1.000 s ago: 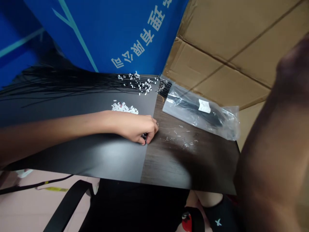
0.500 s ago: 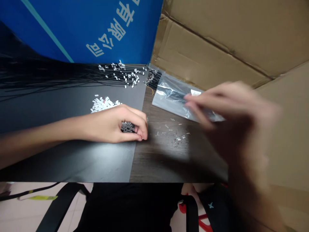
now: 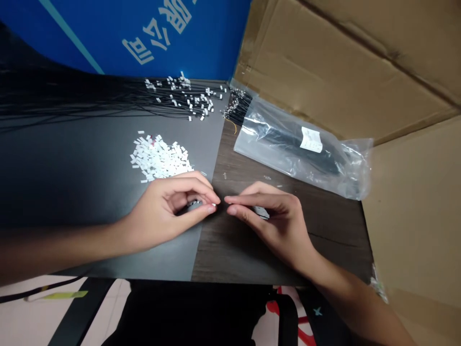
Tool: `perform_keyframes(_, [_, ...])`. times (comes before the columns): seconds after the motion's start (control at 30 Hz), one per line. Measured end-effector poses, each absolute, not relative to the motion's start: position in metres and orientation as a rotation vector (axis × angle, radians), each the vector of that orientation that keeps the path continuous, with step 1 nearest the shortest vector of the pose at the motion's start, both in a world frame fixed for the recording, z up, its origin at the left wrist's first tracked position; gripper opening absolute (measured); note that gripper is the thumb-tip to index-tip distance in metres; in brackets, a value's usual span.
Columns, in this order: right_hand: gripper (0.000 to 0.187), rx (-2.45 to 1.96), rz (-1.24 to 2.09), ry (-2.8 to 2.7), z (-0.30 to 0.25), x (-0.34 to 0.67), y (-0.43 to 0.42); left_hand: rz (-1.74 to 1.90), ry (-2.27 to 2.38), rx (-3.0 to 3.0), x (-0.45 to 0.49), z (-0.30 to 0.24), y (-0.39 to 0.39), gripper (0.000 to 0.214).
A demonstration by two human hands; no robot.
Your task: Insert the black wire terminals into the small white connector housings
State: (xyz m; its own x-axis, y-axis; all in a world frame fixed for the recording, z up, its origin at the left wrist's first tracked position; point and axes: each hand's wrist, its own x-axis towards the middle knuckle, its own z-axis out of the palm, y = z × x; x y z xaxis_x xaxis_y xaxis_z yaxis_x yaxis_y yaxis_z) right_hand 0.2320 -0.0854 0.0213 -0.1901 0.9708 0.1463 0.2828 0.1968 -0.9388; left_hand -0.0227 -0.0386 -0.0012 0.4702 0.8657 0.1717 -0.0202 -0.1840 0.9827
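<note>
My left hand (image 3: 169, 206) rests on the black mat (image 3: 82, 182) at its right edge, fingers pinched on a small white connector at the fingertips. My right hand (image 3: 268, 216) lies on the dark wooden table (image 3: 324, 226), thumb and forefinger pressed together and pointing at the left fingertips; what they hold is too small to name. A pile of white connectors (image 3: 158, 158) lies just beyond my left hand. A few tiny metal bits (image 3: 261, 211) are scattered under my right hand.
A bundle of thin black wires with white ends (image 3: 180, 96) fans across the back of the mat. A clear plastic bag of black wires (image 3: 298, 146) lies at the right. Cardboard (image 3: 342, 62) and a blue box (image 3: 144, 33) wall the back.
My right hand has come down from the air near the camera to the table, fingertips meeting the left hand's. My left hand turned and lifted its pinched fingers.
</note>
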Motion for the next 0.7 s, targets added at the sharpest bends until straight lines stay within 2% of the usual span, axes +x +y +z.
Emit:
perform_keyframes(0.13, [0.005, -1.234, 1.024, -1.594, 0.020, 0.224, -0.091, 0.949, 0.774, 1.557, -0.024, -0.003, -0.040, 0.023])
perform_keyframes(0.53, [0.021, -1.231, 1.352, -1.364, 0.022, 0.220, -0.088, 0.872, 0.785, 1.433, -0.021, -0.003, -0.048, 0.024])
perform_keyframes(0.7, [0.020, -1.204, 1.236, -1.458, 0.019, 0.220, -0.089, 0.859, 0.748, 1.411, -0.022, -0.002, -0.048, 0.018])
